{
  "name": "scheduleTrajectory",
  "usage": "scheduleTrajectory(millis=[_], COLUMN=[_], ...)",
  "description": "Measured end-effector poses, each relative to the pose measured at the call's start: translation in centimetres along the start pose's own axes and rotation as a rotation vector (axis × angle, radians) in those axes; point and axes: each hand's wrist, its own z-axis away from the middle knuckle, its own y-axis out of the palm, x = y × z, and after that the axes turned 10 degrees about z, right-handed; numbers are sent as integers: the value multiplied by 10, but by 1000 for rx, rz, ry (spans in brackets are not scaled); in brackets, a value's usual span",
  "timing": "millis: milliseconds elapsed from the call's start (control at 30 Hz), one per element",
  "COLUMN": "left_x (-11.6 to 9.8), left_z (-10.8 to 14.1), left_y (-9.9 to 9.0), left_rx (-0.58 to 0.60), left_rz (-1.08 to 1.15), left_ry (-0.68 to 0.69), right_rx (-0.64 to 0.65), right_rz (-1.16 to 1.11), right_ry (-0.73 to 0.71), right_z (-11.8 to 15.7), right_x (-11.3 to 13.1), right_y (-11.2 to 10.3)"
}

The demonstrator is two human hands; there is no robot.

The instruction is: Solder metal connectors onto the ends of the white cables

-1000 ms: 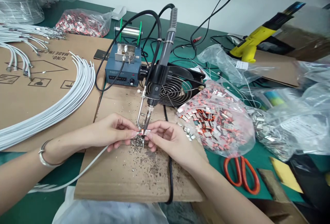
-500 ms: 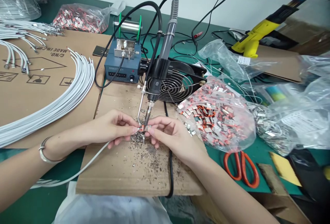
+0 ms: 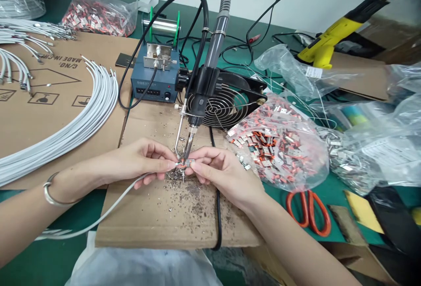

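My left hand [image 3: 151,163] is closed on the end of a white cable [image 3: 121,200], which trails down to the left. Between thumb and fingers, my right hand [image 3: 215,169] pinches a small metal connector with an orange part [image 3: 187,162]. Cable end and connector meet right under the tip of a soldering iron [image 3: 188,148] fixed in a stand. A thin bent solder feed tube [image 3: 179,137] comes down beside the iron to the same spot. Solder bits [image 3: 179,175] lie on the cardboard below. Whether the iron tip touches the connector, I cannot tell.
A blue soldering station [image 3: 154,77] and a fan [image 3: 226,104] stand behind. Bagged connectors [image 3: 279,145] lie to the right, near orange-handled scissors [image 3: 309,216]. A bundle of white cables [image 3: 95,115] curves across the left cardboard. A yellow heat gun [image 3: 329,42] lies at the back right.
The view has shifted slightly. My right fingers sit a little farther right on the connector, and more of it shows between the hands. Both hands keep their hold.
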Motion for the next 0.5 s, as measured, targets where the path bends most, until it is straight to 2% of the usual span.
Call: scheduleTrajectory(millis=[200, 333, 500], left_x=[0, 1, 0], left_z=[-2, -2, 0], left_y=[1, 1, 0], left_rx=[13, -19, 12], left_rz=[-23, -46, -30], left_ry=[17, 3, 17], right_rx=[-36, -70, -54], right_rz=[68, 104, 84], right_ry=[-1, 10, 5], right_z=[-1, -1, 0], right_x=[2, 2, 2], right_y=[1, 2, 1])
